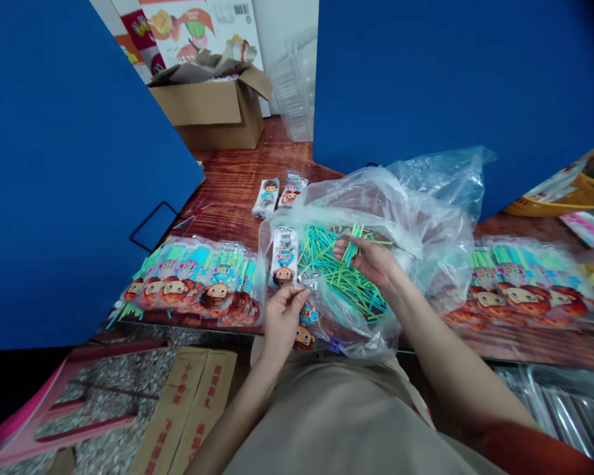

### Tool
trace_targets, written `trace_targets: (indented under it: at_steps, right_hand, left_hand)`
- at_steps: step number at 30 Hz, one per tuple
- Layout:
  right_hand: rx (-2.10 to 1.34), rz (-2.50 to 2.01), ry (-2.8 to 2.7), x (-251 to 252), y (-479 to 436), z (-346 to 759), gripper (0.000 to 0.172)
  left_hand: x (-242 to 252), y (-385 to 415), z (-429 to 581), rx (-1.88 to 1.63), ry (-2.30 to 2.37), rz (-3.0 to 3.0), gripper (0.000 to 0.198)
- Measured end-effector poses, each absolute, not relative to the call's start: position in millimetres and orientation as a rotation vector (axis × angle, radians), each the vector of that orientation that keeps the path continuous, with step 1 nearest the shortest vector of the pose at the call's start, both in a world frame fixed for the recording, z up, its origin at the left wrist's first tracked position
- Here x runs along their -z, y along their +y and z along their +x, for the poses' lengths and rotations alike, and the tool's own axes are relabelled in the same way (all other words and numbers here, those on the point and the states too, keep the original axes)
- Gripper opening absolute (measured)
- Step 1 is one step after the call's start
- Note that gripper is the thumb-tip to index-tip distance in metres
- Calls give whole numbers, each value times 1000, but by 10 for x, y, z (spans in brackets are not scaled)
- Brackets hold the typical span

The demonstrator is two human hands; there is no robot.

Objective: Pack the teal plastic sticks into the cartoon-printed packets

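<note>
My left hand [283, 315] pinches a small clear printed sleeve packet [284, 257] with a cartoon face, held upright at the mouth of a big clear plastic bag [416, 218]. Inside that bag lies a loose heap of thin green and teal sticks [346, 280]. My right hand [369, 258] reaches into the bag with its fingers closed on a few of those sticks. Another printed packet [304, 328] shows just under my left hand.
Filled cartoon packets lie in a pile at the left [198, 284] and another at the right [515, 290] on the wooden table [237, 185]. Two small packets [277, 194] lie farther back. An open cardboard box [212, 109], blue panels [59, 171] and a flat carton [188, 409] surround the spot.
</note>
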State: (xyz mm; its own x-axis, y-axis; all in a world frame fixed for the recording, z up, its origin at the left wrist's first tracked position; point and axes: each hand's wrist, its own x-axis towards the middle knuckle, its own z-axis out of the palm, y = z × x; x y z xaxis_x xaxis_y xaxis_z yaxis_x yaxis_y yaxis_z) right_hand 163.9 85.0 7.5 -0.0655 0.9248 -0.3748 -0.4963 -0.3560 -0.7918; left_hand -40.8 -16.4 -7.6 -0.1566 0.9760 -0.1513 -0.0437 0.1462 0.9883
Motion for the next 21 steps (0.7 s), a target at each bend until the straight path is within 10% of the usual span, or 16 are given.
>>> trace_targets:
  at_steps: [21]
  right_hand:
    - [-2064,-1064,-768,-103,502,1410,14]
  left_hand:
    - [-92,-116,-379,-1280,1271,1002,21]
